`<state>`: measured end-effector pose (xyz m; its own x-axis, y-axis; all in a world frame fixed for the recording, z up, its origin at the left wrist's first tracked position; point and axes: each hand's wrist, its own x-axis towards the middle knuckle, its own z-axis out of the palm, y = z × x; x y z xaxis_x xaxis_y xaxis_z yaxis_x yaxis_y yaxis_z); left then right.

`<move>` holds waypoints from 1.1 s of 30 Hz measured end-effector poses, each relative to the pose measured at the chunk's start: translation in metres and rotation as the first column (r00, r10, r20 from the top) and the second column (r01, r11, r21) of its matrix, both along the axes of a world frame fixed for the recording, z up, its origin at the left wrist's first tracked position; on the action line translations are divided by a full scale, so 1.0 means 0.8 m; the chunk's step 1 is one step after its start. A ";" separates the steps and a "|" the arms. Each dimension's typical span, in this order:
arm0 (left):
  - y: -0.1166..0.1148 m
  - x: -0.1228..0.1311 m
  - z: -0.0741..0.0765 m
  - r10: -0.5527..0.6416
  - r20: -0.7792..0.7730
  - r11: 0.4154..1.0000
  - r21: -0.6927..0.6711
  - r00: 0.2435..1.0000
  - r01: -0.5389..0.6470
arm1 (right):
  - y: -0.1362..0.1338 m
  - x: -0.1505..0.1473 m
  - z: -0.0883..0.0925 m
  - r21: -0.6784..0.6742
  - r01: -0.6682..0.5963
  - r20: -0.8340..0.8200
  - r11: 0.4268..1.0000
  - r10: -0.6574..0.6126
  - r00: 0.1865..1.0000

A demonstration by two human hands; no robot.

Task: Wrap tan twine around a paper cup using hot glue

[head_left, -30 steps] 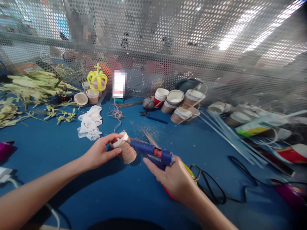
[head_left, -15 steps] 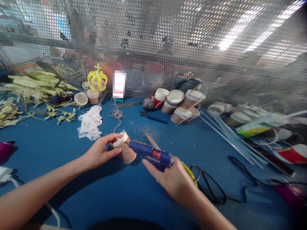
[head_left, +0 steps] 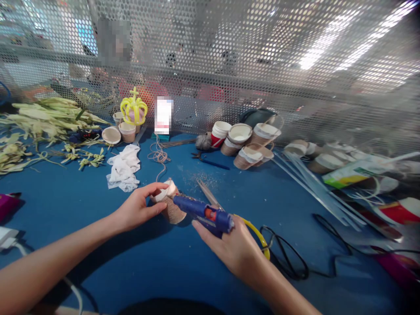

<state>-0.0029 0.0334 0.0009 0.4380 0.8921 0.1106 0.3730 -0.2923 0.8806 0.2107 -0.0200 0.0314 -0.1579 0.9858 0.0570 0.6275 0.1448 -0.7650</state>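
My left hand (head_left: 138,209) pinches a small paper cup wrapped in brown twine (head_left: 170,205) that lies on its side on the blue table (head_left: 164,267). Its thumb and fingers close on the cup's white rim. My right hand (head_left: 234,249) grips a blue glue gun (head_left: 203,212) with an orange trigger. The gun's nozzle points left and touches the wrapped side of the cup. A loose strand of twine (head_left: 158,156) runs from the cup toward the back of the table.
Scissors (head_left: 210,197) lie just behind the gun, with a black cord (head_left: 288,258) and yellow ring (head_left: 257,234) to its right. Paper cups (head_left: 246,140), glue sticks (head_left: 315,188), white cloth (head_left: 124,168), green leaf strips (head_left: 49,116) and a yellow crown (head_left: 133,107) stand before a perforated screen; a person sits beyond.
My right hand has slid the glue gun slightly left and down along the cup. My left hand and the cup have stayed in place.
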 end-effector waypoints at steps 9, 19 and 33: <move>0.000 0.000 0.001 -0.014 -0.015 1.000 0.010 1.000 0.014 | -0.005 -0.003 -0.008 -0.005 0.000 -0.014 1.000 0.000 1.000; 0.000 0.000 0.002 -0.007 -0.015 1.000 -0.003 1.000 0.007 | 0.001 -0.005 0.010 -0.037 -0.016 -0.031 0.999 0.015 0.999; -0.001 -0.001 0.003 -0.009 0.007 0.998 -0.067 1.000 0.009 | 0.013 0.007 0.017 -0.192 0.081 -0.020 0.978 -0.087 0.996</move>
